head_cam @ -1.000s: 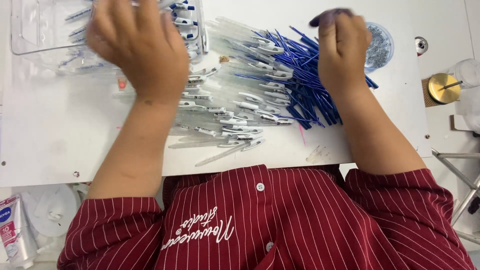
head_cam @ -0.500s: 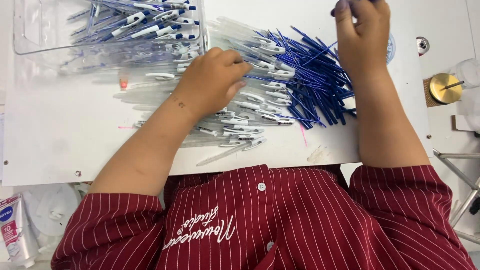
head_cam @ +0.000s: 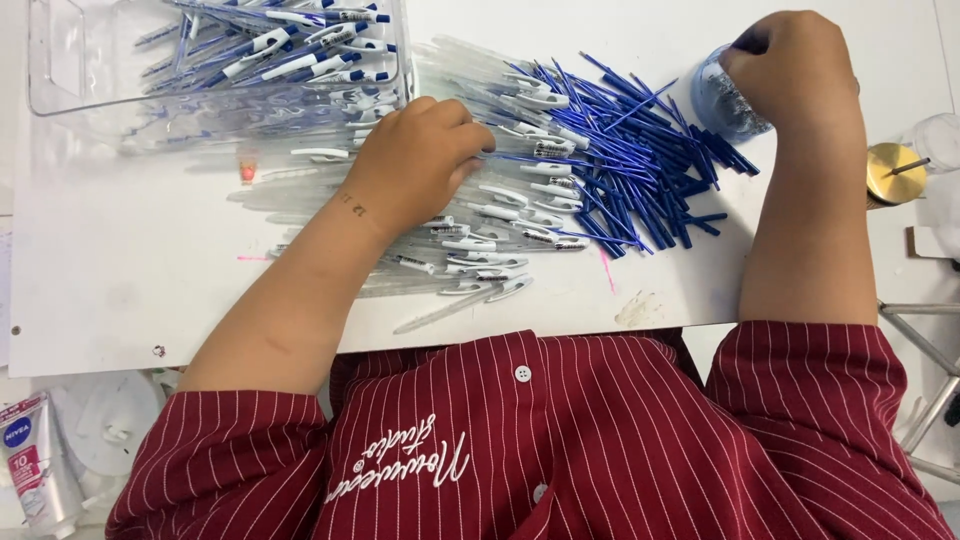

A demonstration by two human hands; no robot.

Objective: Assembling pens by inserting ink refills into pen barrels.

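On the white desk (head_cam: 120, 290), my left hand (head_cam: 415, 160) lies curled over the heap of clear pen barrels (head_cam: 480, 235), fingertips pinching at one blue refill (head_cam: 530, 158) where the blue refill pile (head_cam: 630, 160) begins. My right hand (head_cam: 795, 70) is clenched over a small round clear container (head_cam: 722, 100) at the pile's far edge; what its grip holds I cannot tell. A clear tray (head_cam: 60, 70) of assembled pens sits beyond my left hand.

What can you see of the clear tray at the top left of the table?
The clear tray is a rectangular bin of transparent plastic with rounded corners, lying flat at the table's far left corner, its top edge cut off by the frame. It holds a loose heap of assembled pens, white and blue. More clear barrels lie against its near wall. The left hand rests just right of it, not touching.
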